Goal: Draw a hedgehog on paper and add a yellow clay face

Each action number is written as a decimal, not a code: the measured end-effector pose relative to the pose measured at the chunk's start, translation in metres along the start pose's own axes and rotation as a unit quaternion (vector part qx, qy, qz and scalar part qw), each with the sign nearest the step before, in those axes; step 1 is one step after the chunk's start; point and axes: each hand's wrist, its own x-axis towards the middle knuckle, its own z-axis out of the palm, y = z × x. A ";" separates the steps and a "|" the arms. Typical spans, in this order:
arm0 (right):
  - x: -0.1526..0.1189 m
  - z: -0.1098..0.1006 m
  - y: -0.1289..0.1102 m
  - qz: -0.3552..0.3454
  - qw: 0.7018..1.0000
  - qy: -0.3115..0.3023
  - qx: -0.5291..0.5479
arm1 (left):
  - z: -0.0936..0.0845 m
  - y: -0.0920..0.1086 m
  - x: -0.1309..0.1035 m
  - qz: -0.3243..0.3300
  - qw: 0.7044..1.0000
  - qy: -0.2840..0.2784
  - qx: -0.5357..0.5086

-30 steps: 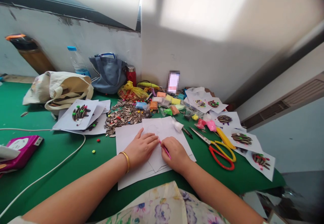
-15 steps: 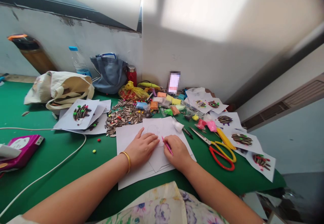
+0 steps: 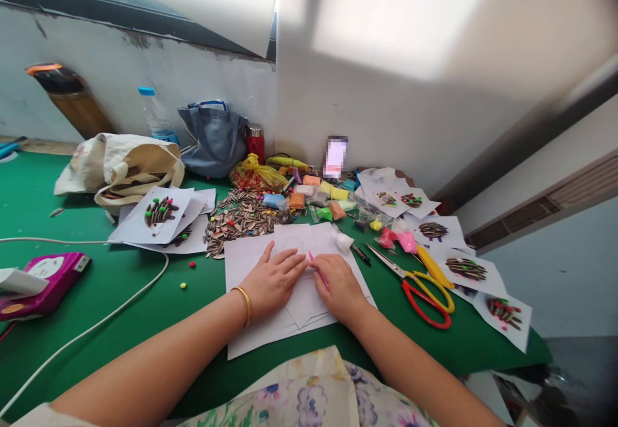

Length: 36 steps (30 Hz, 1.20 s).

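My left hand [image 3: 273, 279] lies flat on white paper [image 3: 251, 343], its fingers stretched out and the thumb apart. A gold bangle circles that wrist. My right hand [image 3: 340, 285] is closed around a slim pink pen-like stick [image 3: 318, 272], just right of the left fingertips. One smaller sheet [image 3: 284, 234] lies on top of the larger ones and carries a faint round outline, partly covered by my left fingers. A white lump [image 3: 342, 241] rests at the paper's upper right, and a black pen [image 3: 361, 255] lies beside it.
Scissors [image 3: 415, 288] with red and yellow handles and a yellow cutter [image 3: 433, 266] lie right. Seed pictures [image 3: 466, 268] line the right edge. Sunflower seeds [image 3: 241, 221], coloured clay [image 3: 297, 201], bags [image 3: 212, 140] and a phone [image 3: 335, 158] stand behind. A white cable [image 3: 111, 314] crosses left.
The whole view has shifted slightly, with things appearing a little further right. Both hands stay on the paper; the pink stick sits slightly more covered by my right fingers.
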 end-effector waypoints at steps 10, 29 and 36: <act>0.001 0.002 -0.001 0.005 0.999 -0.024 -0.030 | -0.003 0.001 0.000 -0.005 1.000 0.002 0.014; 0.001 -0.001 -0.003 -0.002 1.000 -0.004 -0.006 | -0.014 0.002 0.001 -0.018 0.999 -0.009 -0.036; 0.001 -0.003 -0.003 -0.013 1.000 -0.007 0.008 | -0.019 0.003 0.003 -0.023 0.999 -0.022 -0.044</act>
